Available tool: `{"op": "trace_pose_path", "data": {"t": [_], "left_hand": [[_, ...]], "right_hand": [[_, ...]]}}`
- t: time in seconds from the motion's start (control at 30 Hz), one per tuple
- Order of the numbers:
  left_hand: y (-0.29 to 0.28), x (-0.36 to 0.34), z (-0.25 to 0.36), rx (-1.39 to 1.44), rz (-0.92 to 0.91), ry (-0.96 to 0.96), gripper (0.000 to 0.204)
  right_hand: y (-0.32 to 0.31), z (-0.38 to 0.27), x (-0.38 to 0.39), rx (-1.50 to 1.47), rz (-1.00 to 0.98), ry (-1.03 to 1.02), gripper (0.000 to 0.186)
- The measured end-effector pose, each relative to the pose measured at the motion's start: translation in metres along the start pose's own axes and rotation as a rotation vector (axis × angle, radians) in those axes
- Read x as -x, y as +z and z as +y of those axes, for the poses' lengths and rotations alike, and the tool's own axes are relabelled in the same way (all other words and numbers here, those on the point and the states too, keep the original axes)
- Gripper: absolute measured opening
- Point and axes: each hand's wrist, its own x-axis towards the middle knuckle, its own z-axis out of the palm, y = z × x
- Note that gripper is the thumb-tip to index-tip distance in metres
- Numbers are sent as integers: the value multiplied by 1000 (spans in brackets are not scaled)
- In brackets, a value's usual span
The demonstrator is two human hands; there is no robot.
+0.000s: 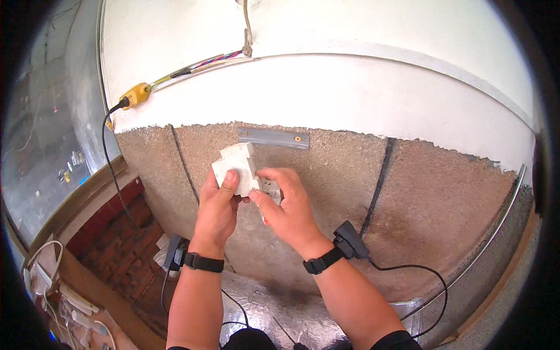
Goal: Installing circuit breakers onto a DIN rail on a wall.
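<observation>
My left hand [219, 205] is closed around a white modular circuit breaker [234, 165], thumb lying on its flat side. The breaker's stepped end points up and away, in front of the stone wall. My right hand [293, 205] grips a white block [270, 188] with small holes in its face, right against the breaker. Whether the two are joined or are one unit, I cannot tell, since my fingers cover part of them. Just beyond, a grey metal mounting rail [274, 138] with a screw near each end is fixed to the wall.
A yellow plug connector [135, 95] with a black cable hangs at upper left, beside coloured wires [219, 58]. White cables and parts [76, 303] lie on a ledge at lower left. Silvery foil sheeting [262, 303] is below my arms. Black strapped devices [350, 240] with cables sit at my wrists.
</observation>
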Motion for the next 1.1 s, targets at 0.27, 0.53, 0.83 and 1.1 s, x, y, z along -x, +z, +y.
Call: {"op": "trace_pose_path", "data": {"t": [0.27,0.53,0.83,1.1], "left_hand": [[14,-4,-8,-25,-48,2,49],[34,-21,-16,-256,-105,31,52],[66,-18,-22,-768,44,347,52],[69,-26,-43,-1114,404,495,62]], "right_hand": [[-12,8,9,-28,32,89,34],[-25,25,10,-118,101,207,37],[-30,10,10,-306,138,548,42],[-96,15,11,-422,-53,442,39]]}}
